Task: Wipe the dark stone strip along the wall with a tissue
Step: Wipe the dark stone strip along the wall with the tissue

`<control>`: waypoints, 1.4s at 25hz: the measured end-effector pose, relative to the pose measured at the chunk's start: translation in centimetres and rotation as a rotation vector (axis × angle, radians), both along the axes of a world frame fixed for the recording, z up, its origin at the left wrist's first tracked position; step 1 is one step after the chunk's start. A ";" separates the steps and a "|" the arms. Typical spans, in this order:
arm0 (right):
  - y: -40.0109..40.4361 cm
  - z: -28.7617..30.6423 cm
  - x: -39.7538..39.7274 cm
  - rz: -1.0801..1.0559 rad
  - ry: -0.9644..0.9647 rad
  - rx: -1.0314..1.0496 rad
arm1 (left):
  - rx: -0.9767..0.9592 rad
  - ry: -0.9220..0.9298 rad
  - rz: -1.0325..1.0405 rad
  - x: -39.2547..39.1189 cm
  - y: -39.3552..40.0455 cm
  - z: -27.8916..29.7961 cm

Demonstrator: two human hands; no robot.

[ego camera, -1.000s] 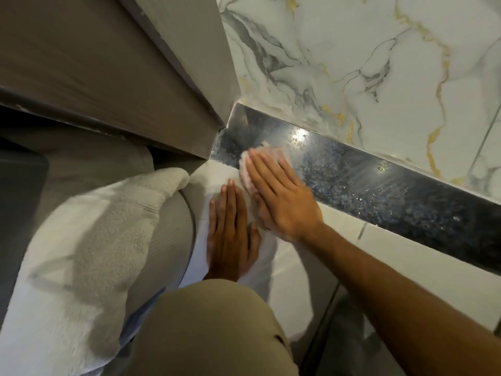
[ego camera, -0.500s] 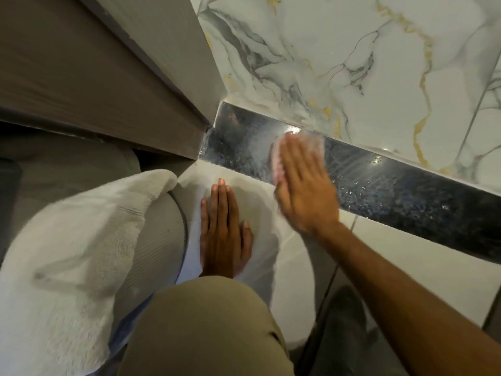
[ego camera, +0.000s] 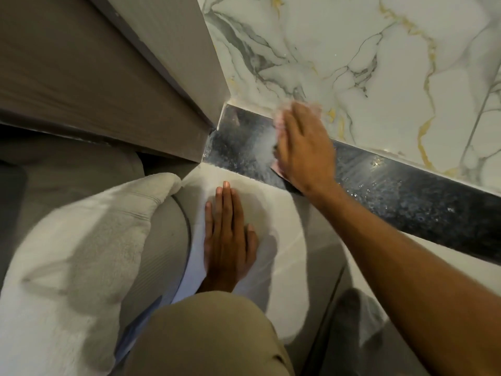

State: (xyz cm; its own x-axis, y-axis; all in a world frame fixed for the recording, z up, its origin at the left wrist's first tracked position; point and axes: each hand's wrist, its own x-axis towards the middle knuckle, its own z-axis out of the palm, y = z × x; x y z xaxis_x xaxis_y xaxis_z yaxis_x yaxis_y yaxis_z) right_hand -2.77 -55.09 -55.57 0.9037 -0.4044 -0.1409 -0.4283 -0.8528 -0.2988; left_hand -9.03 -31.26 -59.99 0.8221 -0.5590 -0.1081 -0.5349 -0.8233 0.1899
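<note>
The dark speckled stone strip (ego camera: 406, 191) runs along the foot of the marble wall, from the corner at upper centre down to the right edge. My right hand (ego camera: 303, 147) lies flat across the strip near the corner, pressing a pale pink tissue (ego camera: 279, 123) against it; only the tissue's blurred edges show past my fingers, reaching up to the wall joint. Hazy smears mark the strip left of my hand. My left hand (ego camera: 227, 240) rests flat, fingers together, on the white floor tile and holds nothing.
A white and gold-veined marble wall (ego camera: 366, 63) rises behind the strip. A brown wooden door or panel (ego camera: 95, 77) meets it at the corner. A white towel (ego camera: 67, 253) lies at the left over a grey mat (ego camera: 165, 245). My knee (ego camera: 203, 337) is at bottom centre.
My right hand has slid the tissue from the strip's near edge, by the corner, up and to the right across the strip to the wall joint. My left hand has stayed put.
</note>
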 end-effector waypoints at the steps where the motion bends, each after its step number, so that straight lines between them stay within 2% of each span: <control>1: -0.9 0.2 -1.8 -0.090 0.013 -0.025 | 0.002 0.000 0.004 0.0 -0.1 0.0; 3: -0.3 0.0 -1.7 -0.196 0.115 -0.043 | -0.010 -0.010 0.009 0.0 -0.2 0.0; 4: 1.0 -0.3 0.0 -0.183 0.130 -0.029 | -0.015 -0.017 0.011 0.0 -0.1 -0.1; 8: 6.1 -1.5 6.8 0.091 0.074 -0.010 | -0.031 -0.011 -0.004 0.0 0.1 -0.2; 10: 5.7 -1.6 5.0 0.110 0.046 -0.018 | -0.017 -0.012 0.004 0.0 -0.2 0.4; 13: 4.5 -1.0 -4.9 0.128 0.019 -0.038 | 0.057 0.021 0.012 0.1 -0.4 1.3; 15: 3.8 -0.5 -10.9 0.059 0.043 -0.010 | 0.101 0.028 -0.008 0.0 -0.3 1.5; 17: 3.5 -1.1 -10.1 -0.046 0.044 -0.018 | 0.106 0.015 -0.009 0.1 -0.4 1.3; 19: 4.1 -1.8 -4.0 -0.118 -0.016 -0.053 | 0.062 0.017 -0.009 0.1 -0.3 0.7; 22: 5.9 -2.4 2.3 0.113 -0.011 -0.021 | 0.010 0.001 0.037 0.1 -0.2 0.3; 24: 5.9 -2.9 -1.3 0.393 -0.020 -0.061 | 0.020 -0.018 0.082 0.2 -0.2 0.4; 26: 3.8 -3.0 -7.3 0.535 -0.003 -0.065 | 0.039 -0.009 0.091 0.2 -0.3 0.5; 28: 1.4 -3.1 -8.3 0.395 -0.036 -0.072 | 0.064 0.003 0.074 0.2 -0.3 0.6; 31: 2.4 -3.0 -2.9 -0.019 -0.056 -0.096 | 0.100 0.002 -0.005 0.3 0.0 0.1; 33: 4.3 -2.9 -4.2 -0.010 -0.048 -0.070 | 0.092 -0.003 -0.118 0.1 0.2 0.0; 35: 5.5 -2.4 -10.7 0.081 -0.034 -0.032 | 0.079 -0.012 -0.244 0.1 0.1 0.3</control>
State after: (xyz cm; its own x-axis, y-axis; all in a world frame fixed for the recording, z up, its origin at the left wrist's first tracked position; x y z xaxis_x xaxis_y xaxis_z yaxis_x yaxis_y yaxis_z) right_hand -13.50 -49.56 -57.96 0.9375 -0.3340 -0.0977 -0.3479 -0.8935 -0.2840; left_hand -8.97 -31.15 -59.71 0.6654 -0.7313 -0.1500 -0.7214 -0.6816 0.1226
